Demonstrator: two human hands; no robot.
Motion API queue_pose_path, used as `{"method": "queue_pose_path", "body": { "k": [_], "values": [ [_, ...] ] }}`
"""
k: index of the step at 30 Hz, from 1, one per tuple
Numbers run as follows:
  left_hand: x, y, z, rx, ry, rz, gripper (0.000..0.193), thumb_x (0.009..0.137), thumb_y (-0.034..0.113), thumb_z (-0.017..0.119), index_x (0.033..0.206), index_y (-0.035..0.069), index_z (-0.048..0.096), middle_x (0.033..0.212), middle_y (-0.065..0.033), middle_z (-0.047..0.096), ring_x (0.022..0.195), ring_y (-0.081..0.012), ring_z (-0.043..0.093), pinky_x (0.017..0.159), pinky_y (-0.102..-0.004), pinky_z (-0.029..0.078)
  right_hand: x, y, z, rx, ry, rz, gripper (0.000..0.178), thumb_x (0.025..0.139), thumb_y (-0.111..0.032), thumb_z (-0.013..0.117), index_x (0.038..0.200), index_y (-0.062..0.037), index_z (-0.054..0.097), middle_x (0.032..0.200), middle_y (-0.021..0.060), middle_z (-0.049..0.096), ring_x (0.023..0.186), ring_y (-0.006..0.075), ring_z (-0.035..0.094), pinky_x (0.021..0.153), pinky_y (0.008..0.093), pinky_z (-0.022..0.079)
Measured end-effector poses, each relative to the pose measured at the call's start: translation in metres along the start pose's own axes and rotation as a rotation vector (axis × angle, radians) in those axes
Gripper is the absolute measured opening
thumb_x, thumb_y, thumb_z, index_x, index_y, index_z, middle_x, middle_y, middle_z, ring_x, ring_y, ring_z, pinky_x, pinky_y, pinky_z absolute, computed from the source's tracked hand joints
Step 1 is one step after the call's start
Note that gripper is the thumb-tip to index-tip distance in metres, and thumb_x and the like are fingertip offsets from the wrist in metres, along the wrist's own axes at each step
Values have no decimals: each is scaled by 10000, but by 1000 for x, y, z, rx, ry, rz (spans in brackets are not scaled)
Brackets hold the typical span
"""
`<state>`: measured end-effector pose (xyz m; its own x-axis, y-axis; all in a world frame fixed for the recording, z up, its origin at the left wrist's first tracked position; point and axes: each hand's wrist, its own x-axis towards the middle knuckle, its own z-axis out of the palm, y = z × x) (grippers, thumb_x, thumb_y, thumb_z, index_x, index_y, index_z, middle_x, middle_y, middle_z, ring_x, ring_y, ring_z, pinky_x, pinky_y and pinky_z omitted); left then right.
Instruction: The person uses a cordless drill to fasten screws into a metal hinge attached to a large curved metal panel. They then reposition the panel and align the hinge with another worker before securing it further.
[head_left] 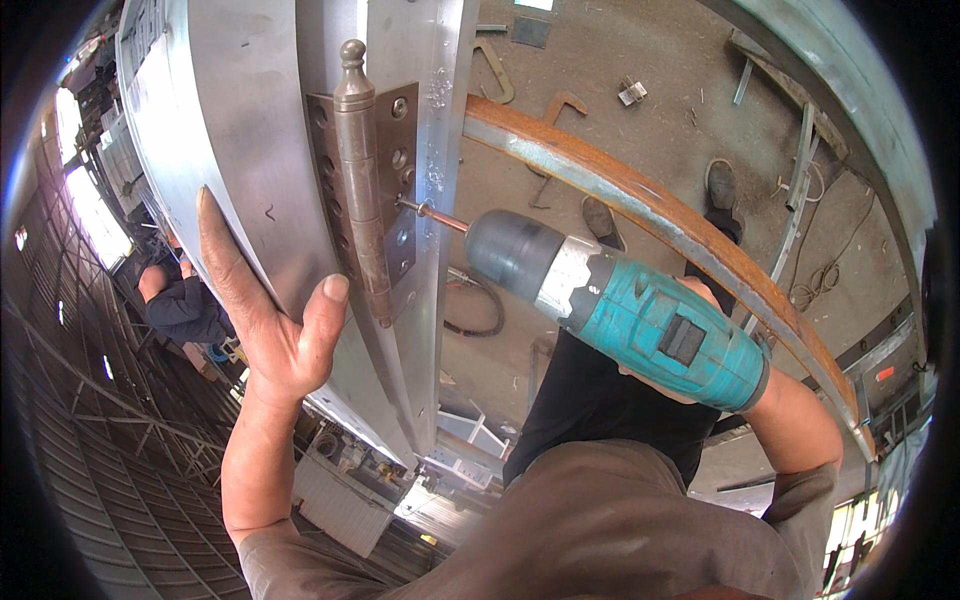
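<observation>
Held a teal drill in the right hand, its bit aimed left at the right leaf of a bronze hinge on a metal frame. Laid the left hand, spread, on the frame, left of the hinge. Had a rusty bar curving off right, coiled cable beyond, another person far left.

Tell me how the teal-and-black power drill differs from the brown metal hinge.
The teal-and-black power drill slants across the picture; the brown metal hinge runs nearly top to bottom. The drill is hand-held, while the hinge lies against the silvery metal frame. Both are elongated.
</observation>
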<state>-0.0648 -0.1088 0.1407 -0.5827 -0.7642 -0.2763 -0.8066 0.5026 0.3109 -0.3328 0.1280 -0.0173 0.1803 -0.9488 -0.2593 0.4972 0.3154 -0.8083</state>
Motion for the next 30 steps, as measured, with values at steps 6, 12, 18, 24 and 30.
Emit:
{"method": "queue_pose_path", "body": {
  "k": [6, 12, 18, 24, 30],
  "values": [
    [1, 0, -1, 28, -10, 20, 1143, 906, 455, 728, 1649, -28, 5, 1615, -299, 194, 1458, -387, 326, 1196, -516, 288, 0, 3, -2, -90, -21, -42, 390, 923, -67, 756, 1286, -40, 616, 1085, 14, 677, 961, 82, 664, 838, 243, 585],
    [1, 2, -2, 51, -11, 10, 1142, 904, 446, 732, 1647, -34, 10, 1611, -295, 198, 1455, -379, 326, 1193, -509, 292, 1, 7, -10, 76, -142, 202, 619, 778, -127, 893, 1311, -68, 584, 1190, 90, 637, 1117, 229, 637, 957, 336, 513],
    [1, 1, -1, 19, -7, 15, 1136, 907, 454, 726, 1644, -42, 19, 1613, -293, 197, 1463, -379, 318, 1200, -505, 280, 1, 8, -9, -56, -100, -4, 602, 775, -97, 890, 1298, -70, 594, 1156, 80, 661, 1061, 214, 666, 917, 315, 540],
    [2, 2, -2, 26, -10, 20, 1129, 909, 445, 724, 1642, -50, 22, 1618, -291, 193, 1464, -374, 319, 1202, -504, 276, 1, 3, -7, 322, -30, 334, 509, 827, -80, 844, 1276, -46, 605, 1101, 52, 679, 956, 139, 678, 836, 259, 576],
    [1, 3, 0, -2, 0, 8, 1131, 903, 426, 734, 1643, -47, 21, 1620, -284, 199, 1461, -367, 320, 1204, -495, 272, 8, 6, -8, 242, -87, 151, 348, 889, -97, 790, 1197, -25, 645, 1008, 12, 670, 905, 75, 636, 783, 234, 562]
  ]
}}
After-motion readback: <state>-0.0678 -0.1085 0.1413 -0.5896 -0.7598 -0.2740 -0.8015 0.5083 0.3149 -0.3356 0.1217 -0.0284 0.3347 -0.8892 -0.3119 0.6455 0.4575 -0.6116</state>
